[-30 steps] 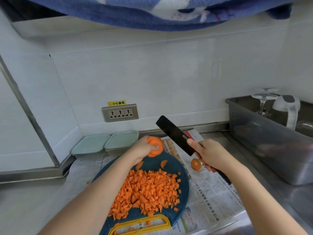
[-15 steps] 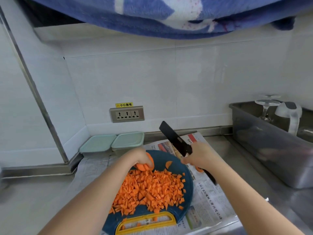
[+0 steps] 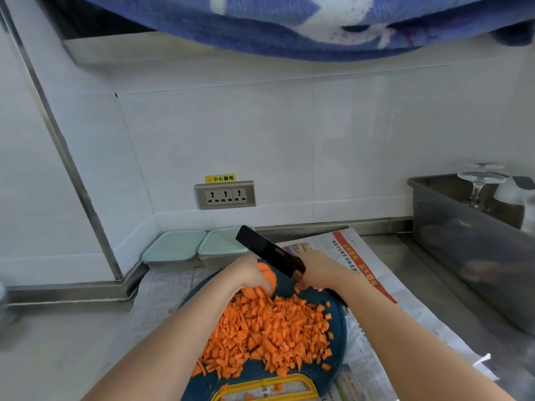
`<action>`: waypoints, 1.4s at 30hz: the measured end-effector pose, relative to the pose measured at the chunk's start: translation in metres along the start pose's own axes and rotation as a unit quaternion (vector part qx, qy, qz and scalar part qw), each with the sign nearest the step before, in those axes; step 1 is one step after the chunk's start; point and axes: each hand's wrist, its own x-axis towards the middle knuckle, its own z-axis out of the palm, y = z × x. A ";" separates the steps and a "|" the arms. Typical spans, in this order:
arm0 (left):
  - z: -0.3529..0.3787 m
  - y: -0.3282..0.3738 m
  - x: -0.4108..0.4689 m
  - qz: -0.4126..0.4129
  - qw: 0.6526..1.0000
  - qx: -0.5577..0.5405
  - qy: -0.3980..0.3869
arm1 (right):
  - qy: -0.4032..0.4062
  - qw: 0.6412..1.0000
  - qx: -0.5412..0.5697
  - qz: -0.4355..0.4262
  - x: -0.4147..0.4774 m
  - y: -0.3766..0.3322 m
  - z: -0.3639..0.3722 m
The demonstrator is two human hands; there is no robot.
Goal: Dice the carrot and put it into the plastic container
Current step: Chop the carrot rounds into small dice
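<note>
A heap of diced carrot (image 3: 269, 331) covers the dark blue round cutting board (image 3: 337, 337) with its yellow handle. At the board's far edge my left hand (image 3: 249, 273) holds a stack of carrot slices (image 3: 265, 280) down on the board. My right hand (image 3: 318, 269) grips the handle of a black knife (image 3: 267, 250), its blade raised and pointing up and left above the slices. Two plastic containers with pale green lids (image 3: 173, 246) (image 3: 221, 244) stand closed against the wall behind the board.
Newspaper (image 3: 373, 273) lies under the board on the steel counter. A grey bin (image 3: 469, 244) at the right holds an upturned glass (image 3: 477, 183) and a white kettle. A wall socket (image 3: 225, 195) sits above the containers. A blue towel (image 3: 289, 21) hangs overhead.
My left hand brought the carrot slices down from the air onto the board's far edge. My right hand moved the knife leftward toward them, covering the loose slice on the newspaper.
</note>
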 end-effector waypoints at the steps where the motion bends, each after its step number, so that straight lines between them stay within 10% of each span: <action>1: -0.001 -0.001 -0.002 0.002 1.000 0.000 -0.005 | -0.015 1.000 0.009 0.003 -0.001 0.001 -0.002; 13: -0.003 0.004 -0.004 0.025 0.990 -0.131 -0.044 | 0.013 0.998 0.065 0.011 -0.022 0.003 -0.011; 21: -0.001 0.000 -0.021 0.099 0.831 -0.536 -0.112 | 0.048 0.935 0.348 0.045 -0.036 -0.010 -0.017; 28: -0.003 -0.004 -0.054 0.101 0.802 -0.576 -0.122 | 0.083 0.928 0.361 0.041 -0.052 -0.032 -0.014; 35: -0.014 -0.046 -0.092 0.124 0.805 -0.577 -0.060 | 0.084 0.972 0.220 -0.028 -0.091 -0.037 -0.021; 42: -0.012 -0.124 -0.111 0.022 0.726 -0.676 0.121 | 0.010 0.991 -0.065 -0.119 -0.142 -0.029 -0.013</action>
